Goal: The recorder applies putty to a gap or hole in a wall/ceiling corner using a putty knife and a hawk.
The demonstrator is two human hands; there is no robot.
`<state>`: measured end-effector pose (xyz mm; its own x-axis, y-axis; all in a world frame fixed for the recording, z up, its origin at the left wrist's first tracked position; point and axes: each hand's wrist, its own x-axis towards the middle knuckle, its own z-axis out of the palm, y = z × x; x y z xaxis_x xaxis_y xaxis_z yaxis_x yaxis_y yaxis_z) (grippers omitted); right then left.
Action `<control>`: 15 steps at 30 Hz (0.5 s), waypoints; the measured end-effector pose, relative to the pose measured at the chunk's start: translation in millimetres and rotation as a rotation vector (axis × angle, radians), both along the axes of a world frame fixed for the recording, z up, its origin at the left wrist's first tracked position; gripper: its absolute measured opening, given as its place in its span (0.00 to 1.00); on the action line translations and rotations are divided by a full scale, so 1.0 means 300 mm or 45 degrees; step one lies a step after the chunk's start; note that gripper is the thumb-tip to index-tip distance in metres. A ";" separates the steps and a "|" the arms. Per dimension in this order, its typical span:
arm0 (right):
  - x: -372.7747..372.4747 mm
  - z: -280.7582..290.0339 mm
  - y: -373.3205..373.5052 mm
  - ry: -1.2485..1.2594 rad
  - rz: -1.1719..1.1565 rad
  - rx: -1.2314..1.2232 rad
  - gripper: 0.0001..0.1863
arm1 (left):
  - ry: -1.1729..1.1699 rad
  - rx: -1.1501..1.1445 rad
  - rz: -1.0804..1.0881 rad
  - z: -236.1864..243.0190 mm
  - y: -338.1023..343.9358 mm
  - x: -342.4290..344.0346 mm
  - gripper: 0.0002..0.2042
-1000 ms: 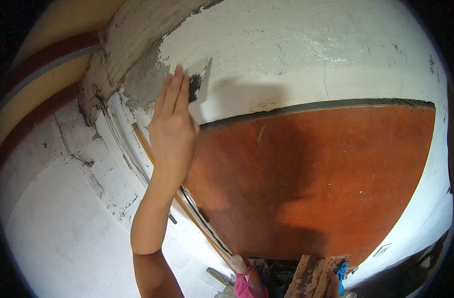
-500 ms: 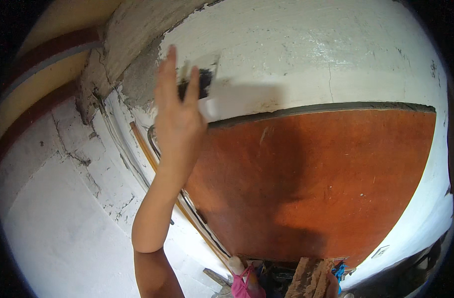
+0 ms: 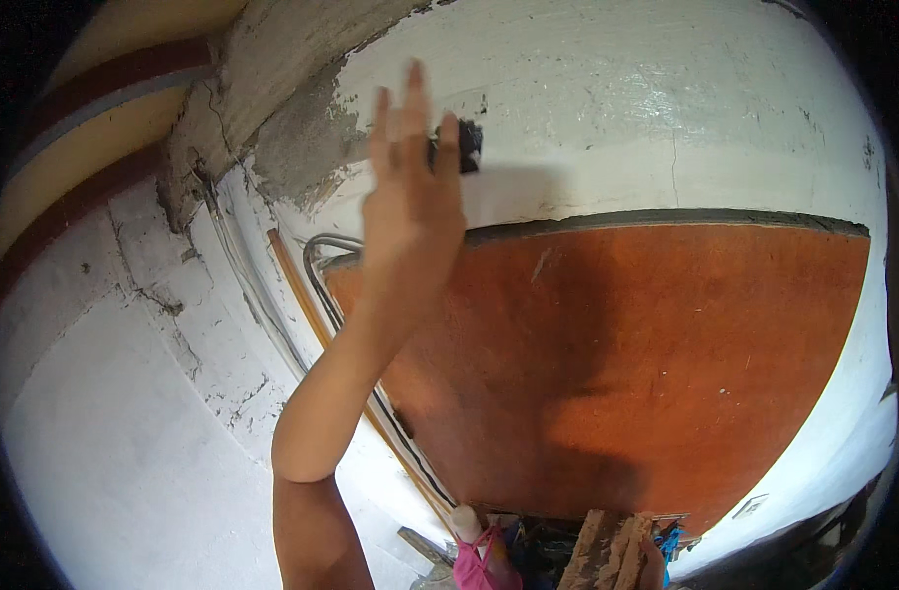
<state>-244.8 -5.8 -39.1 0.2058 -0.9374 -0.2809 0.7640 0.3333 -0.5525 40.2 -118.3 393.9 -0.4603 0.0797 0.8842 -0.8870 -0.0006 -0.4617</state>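
My left hand (image 3: 413, 187) is raised against the upper white wall (image 3: 587, 108), its fingers stretched out and somewhat blurred. Beneath and beside the fingers shows a flat black piece (image 3: 465, 147), which keeps its place against the hand. Its exact kind cannot be made out, and the fingers cover part of it. Left of the hand, the white coat ends in a ragged edge over a bare grey patch (image 3: 307, 138). Just below lies the top edge of an orange-brown panel (image 3: 685, 344), darkened by a shadow. My right hand does not show.
Grey cables (image 3: 243, 280) and a thin wooden strip (image 3: 297, 285) run down the wall on the left. At the lower edge are rough brown pieces (image 3: 607, 551), a pink cloth (image 3: 484, 560) and something blue (image 3: 670, 541). A cracked white wall (image 3: 125, 413) fills the left.
My left hand has moved right and slightly up along the wall, and the black piece has shifted right with it. The whole view has shifted a little too.
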 end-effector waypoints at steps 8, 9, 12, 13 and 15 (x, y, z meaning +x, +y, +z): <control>0.004 0.038 0.024 0.010 -0.055 0.052 0.24 | -0.077 0.123 0.152 -0.041 0.069 0.053 0.24; 0.008 0.040 0.028 0.016 -0.053 0.059 0.24 | -0.094 -0.015 0.089 -0.017 0.069 0.066 0.24; 0.003 0.046 0.024 0.047 -0.044 0.080 0.24 | 0.029 0.059 0.082 0.029 0.025 0.059 0.25; -0.002 0.047 0.018 0.059 -0.039 0.087 0.24 | 0.044 0.097 0.150 0.014 -0.025 0.063 0.25; -0.007 -0.017 -0.005 0.034 -0.027 0.085 0.23 | 0.007 0.162 0.207 -0.046 -0.049 0.056 0.25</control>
<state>-247.1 -7.4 -44.1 0.1776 -0.9204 -0.3484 0.7563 0.3542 -0.5500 56.9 -133.0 380.0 -0.4532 -0.1077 0.8849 -0.8825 -0.0857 -0.4624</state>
